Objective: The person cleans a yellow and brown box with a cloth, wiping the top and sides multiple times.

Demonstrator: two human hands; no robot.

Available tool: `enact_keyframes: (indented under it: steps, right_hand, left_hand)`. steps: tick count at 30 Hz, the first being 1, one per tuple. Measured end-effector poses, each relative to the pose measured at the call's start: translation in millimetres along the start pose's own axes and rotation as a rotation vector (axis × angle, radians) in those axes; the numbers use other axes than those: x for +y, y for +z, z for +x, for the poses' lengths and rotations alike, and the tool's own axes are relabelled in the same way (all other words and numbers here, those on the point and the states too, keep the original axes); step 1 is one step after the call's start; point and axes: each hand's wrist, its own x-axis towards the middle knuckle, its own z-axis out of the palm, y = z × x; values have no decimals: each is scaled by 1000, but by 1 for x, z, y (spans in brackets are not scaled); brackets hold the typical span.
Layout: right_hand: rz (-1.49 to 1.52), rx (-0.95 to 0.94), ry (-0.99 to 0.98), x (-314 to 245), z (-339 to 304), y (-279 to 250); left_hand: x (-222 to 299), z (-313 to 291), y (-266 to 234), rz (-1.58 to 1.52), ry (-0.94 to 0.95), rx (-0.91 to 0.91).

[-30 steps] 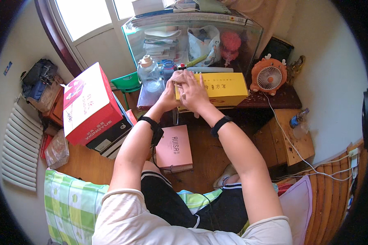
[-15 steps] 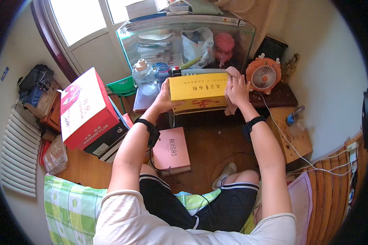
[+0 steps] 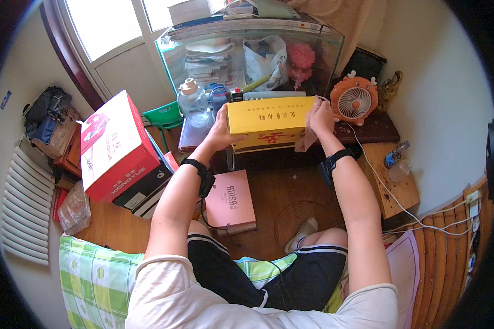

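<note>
A yellow shoe box [image 3: 269, 116] with red print on its front is held level in front of me, at the near edge of the dark table. Its left end is gripped by my left hand [image 3: 219, 132], thumb along the front and fingers around the side. At the box's right end, my right hand [image 3: 320, 117] is closed on a brownish-pink cloth [image 3: 307, 140], pressing it against the corner. Part of the cloth hangs down over the front edge; the fingertips are partly hidden behind the box end.
Behind the box stand a large clear water bottle [image 3: 193, 104], a blue jar [image 3: 219, 96] and a glass tank [image 3: 252, 41]. An orange fan [image 3: 354, 100] is at right. Stacked shoe boxes [image 3: 115, 148] stand at left, a pink box [image 3: 229, 200] on the floor.
My right hand has shifted up toward the box's upper right corner and its fingers have curled. The cloth no longer pokes above the box. My left hand and the box stay almost still.
</note>
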Motion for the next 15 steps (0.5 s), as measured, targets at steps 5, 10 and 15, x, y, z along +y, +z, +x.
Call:
enact_keyframes:
  steps: [5, 10, 15]
  right_hand:
    - [68, -14, 53, 4, 0, 0]
    - [-179, -110, -246, 5, -4, 2]
    - [-311, 44, -485, -12, -16, 8]
  left_hand:
    - [-1, -1, 1, -16, 14, 4]
    - [-5, -4, 0, 9, 12, 27]
    - [-1, 1, -1, 18, 14, -7]
